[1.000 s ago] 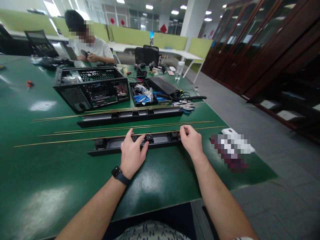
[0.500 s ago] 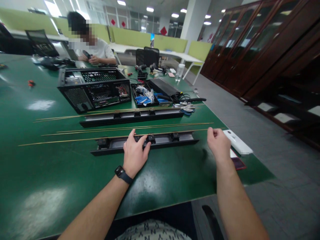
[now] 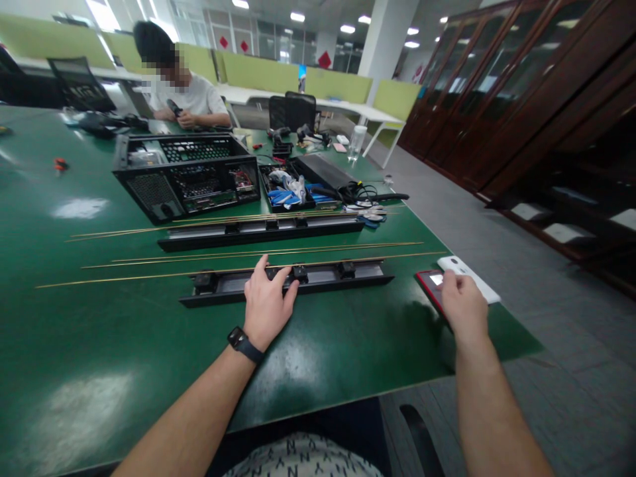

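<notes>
Resting across a long black channel (image 3: 328,285) is my left hand (image 3: 268,291), its fingers curled over the rail around the small black blocks inside it. One black block (image 3: 299,273) sits right by my thumb and forefinger. A thin brass-coloured rod (image 3: 134,279) runs along the channel's far side. My right hand (image 3: 464,301) is over a flat, dark, red-edged item (image 3: 428,286) at the table's right, its fingers pinched together; what they hold, if anything, is hidden. Behind it lies a white flat object (image 3: 481,281), partly covered by my hand.
More brass rods (image 3: 348,248) and a second black channel (image 3: 263,236) lie beyond. Further back are an opened computer case (image 3: 193,175), a tray of blue-and-white gloves (image 3: 288,189) and black cables (image 3: 365,193). Across the green table (image 3: 124,331), a person (image 3: 191,96) handles a dark object.
My right hand has moved from near the rod's right end rightward and toward me, uncovering the left part of the red-edged item. My left hand has stayed put.
</notes>
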`<act>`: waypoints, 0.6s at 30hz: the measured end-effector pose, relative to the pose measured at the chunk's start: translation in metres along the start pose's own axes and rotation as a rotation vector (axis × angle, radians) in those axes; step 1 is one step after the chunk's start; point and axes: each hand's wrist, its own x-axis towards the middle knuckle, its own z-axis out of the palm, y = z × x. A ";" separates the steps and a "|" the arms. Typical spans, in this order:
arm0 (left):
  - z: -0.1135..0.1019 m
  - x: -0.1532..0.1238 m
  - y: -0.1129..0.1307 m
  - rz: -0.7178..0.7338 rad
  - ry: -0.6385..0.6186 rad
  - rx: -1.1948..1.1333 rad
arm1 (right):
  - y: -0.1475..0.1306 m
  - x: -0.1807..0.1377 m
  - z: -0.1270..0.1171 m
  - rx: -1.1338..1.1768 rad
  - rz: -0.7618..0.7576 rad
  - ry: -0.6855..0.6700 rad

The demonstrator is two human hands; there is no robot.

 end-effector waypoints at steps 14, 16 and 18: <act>0.002 0.001 -0.003 0.016 0.020 -0.007 | -0.103 -0.039 0.029 0.319 -0.336 -0.074; 0.003 0.000 -0.004 0.016 0.019 -0.008 | -0.114 -0.038 0.033 0.259 -0.332 -0.110; 0.003 0.000 -0.004 0.015 0.018 -0.010 | -0.123 -0.036 0.037 0.212 -0.331 -0.126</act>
